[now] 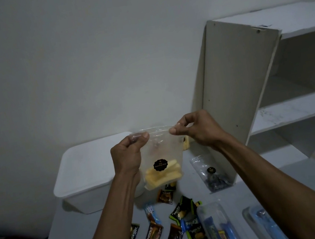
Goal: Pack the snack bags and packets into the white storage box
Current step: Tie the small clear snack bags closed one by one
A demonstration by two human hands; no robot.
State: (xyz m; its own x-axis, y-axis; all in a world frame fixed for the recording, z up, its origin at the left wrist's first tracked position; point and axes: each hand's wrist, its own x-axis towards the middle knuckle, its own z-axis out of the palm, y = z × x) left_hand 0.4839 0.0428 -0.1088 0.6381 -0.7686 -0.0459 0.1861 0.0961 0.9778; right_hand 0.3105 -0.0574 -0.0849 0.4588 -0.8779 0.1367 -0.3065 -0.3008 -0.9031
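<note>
A clear zip bag of yellow snack sticks with a round black label hangs in the air above the table. My left hand pinches its top left corner and my right hand pinches the top right edge. The white storage box stands behind and to the left with its lid on. Several small snack packets in orange, green, blue and black wrappers lie scattered on the table below my arms. A second clear bag holding dark snacks lies to the right.
A white shelf unit stands at the right with its beige side panel close to my right hand. A clear container with blue packets and another clear tray sit at the front right. The table's left edge drops into a dark area.
</note>
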